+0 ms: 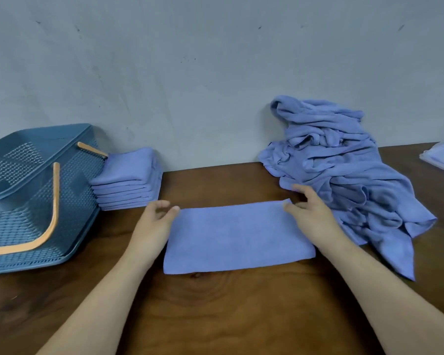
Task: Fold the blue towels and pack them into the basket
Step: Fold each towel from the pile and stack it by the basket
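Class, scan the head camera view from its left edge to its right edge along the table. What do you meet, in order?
basket → folded stack → left hand → flat towel → right hand → crumpled towel heap → clear packet, cut off by the right edge.

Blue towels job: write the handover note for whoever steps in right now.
Left hand pinches the far left corner of the half-folded towel; right hand pinches its far right corner. The towel lies flat on the wooden table.
Done: a folded stack sits against the right side of the basket.
Left: finish this fold, fold the crumpled pile by the wall on the right, then pack everything. No towel shows in the basket.
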Motion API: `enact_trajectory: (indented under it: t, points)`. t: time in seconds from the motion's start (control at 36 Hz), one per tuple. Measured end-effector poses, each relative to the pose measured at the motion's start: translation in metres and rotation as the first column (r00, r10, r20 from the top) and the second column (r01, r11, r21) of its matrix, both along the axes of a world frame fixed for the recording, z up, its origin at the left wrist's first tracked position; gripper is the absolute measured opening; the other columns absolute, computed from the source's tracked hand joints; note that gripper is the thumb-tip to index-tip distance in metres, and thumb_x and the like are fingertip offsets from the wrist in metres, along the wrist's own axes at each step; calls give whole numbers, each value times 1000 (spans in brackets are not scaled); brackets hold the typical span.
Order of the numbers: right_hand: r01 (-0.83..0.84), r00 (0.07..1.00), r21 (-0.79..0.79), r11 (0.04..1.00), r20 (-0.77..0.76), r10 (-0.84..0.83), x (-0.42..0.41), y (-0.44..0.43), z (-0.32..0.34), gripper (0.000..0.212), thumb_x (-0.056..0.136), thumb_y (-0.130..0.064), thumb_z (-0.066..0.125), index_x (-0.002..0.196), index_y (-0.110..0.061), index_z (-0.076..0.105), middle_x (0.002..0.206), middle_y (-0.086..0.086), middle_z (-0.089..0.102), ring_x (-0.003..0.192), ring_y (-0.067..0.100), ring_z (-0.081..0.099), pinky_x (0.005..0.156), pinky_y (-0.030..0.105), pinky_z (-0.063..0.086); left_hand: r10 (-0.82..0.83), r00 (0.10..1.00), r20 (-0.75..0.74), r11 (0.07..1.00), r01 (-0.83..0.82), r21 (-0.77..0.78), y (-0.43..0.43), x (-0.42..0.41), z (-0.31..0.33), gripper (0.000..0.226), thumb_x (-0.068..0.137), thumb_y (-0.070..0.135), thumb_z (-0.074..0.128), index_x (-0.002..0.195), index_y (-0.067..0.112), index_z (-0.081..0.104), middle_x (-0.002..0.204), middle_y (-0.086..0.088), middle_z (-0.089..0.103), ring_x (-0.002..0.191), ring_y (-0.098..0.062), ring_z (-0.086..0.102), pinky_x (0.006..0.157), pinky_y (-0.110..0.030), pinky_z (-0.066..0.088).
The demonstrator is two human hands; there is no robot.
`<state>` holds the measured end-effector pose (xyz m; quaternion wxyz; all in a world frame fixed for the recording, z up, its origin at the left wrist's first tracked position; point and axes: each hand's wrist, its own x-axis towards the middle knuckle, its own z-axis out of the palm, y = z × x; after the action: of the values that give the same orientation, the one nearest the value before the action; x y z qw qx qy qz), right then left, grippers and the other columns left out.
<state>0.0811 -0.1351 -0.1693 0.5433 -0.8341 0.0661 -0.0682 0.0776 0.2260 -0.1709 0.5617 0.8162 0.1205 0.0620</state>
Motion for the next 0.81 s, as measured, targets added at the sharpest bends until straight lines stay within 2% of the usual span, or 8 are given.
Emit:
enact_trajectory:
  t: [0.08,0.17,0.31,0.39,0.47,0.58,0.69,0.81]
  points:
    - [-47,999,-110,993,11,49,-2,-5,-10,25,99,-27,65,109,-50,62,81,0,70,76,23,64,74,43,56,-97,995,39,995,97,-17,5,-2,-7,32,92,39,77,117,49,60,104,9,76,90,-7,74,76,-31,51]
    - [-36,999,-110,993,34,39,-3,-3,-15,25,101,-21,65,95,-44,72,100,-20,74,94,5,69,79,25,53,-137,985,103,990,134,36,4,-4,-11,23,98,21,72,108,42,69,101,12,78,91,-9,74,76,-30,53]
    - [1,998,-142,990,56,7,-1,-3,-16,26,104,-22,63,104,-46,73,97,-20,72,88,1,65,74,25,51,-110,984,140,993,102,65,2,-4,-15,29,104,17,64,100,43,77,110,23,77,104,2,72,91,-30,54]
    - [17,997,-182,983,73,-3,0,-2,-15,24,105,-23,62,111,-45,71,85,-41,63,81,-16,60,70,18,41,-89,986,143,991,74,109,1,-5,-15,29,105,18,63,107,44,76,115,29,74,111,7,68,95,-25,52]
    - [24,998,-190,981,64,-12,2,-1,-14,23,105,-26,62,117,-44,70,81,-36,64,79,-20,57,72,19,43,-81,987,136,988,62,138,1,-5,-15,27,106,20,62,116,41,76,118,26,74,114,4,67,96,-23,52]
    - [28,998,-211,977,52,-17,5,-1,-14,23,104,-26,64,119,-40,74,84,-34,66,84,-20,58,73,17,41,-62,991,115,983,41,177,-1,-5,-11,27,107,23,61,118,42,76,107,29,75,103,11,67,86,-17,52]
    - [13,999,-278,960,50,1,2,0,-13,19,100,-31,67,112,-46,73,69,-23,62,66,-1,59,62,22,42,-79,993,87,976,60,208,-1,-6,-8,29,106,26,61,124,43,75,108,28,75,105,9,67,86,-18,52]
    - [34,997,-443,896,76,0,-5,8,-5,33,99,-42,63,132,-40,64,122,-18,63,89,2,59,78,26,46,-81,993,88,983,64,172,-1,-8,-1,36,105,27,64,138,41,66,131,26,67,122,4,62,101,-22,49]
